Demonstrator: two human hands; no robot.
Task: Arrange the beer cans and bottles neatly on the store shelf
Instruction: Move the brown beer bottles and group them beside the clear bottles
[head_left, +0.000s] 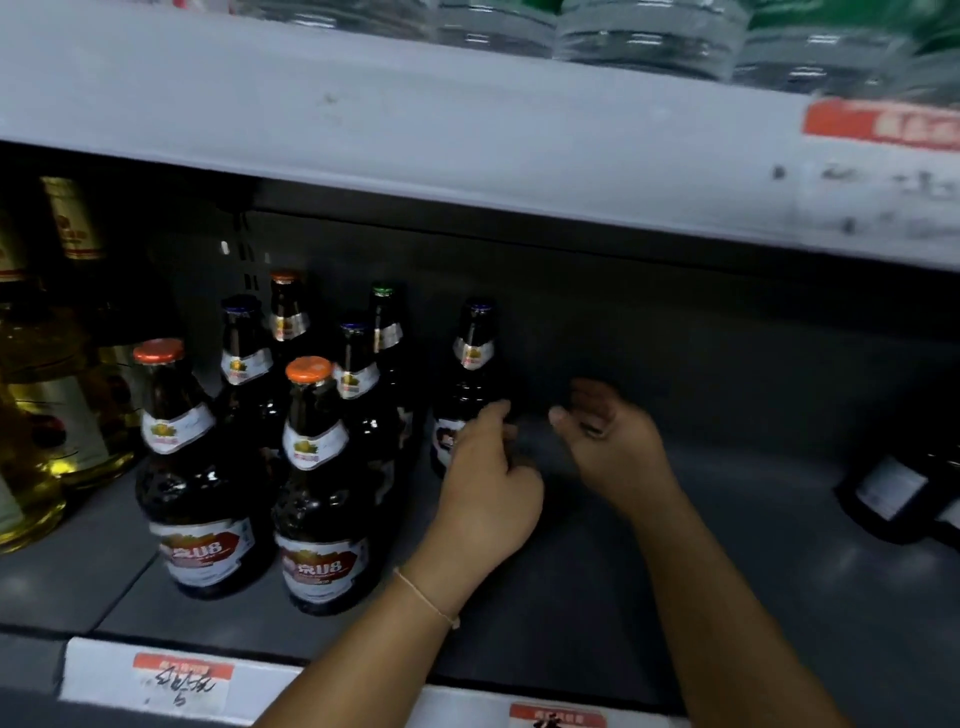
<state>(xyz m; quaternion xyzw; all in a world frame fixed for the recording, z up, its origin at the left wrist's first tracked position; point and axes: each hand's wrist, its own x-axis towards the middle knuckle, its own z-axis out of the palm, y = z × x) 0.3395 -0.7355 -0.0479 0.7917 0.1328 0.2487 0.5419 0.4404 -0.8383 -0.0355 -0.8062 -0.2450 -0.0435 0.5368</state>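
Observation:
Several dark brown beer bottles stand upright on the grey shelf (727, 545). Two orange-capped ones are in front, one on the left (192, 467) and one beside it (322, 488). Blue-capped, orange-capped and green-capped ones stand behind them. A single blue-capped bottle (470, 364) stands apart to the right of the group. My left hand (488, 483) wraps around the lower body of that bottle. My right hand (613, 441) hovers just right of it, fingers loosely curled and holding nothing.
Yellow liquor bottles (47, 415) fill the shelf's left end. A dark bottle (904, 499) lies on its side at the far right. The upper shelf's edge (467, 130) hangs low overhead, carrying clear plastic water bottles (649, 36). Price tags (182, 680) line the front edge.

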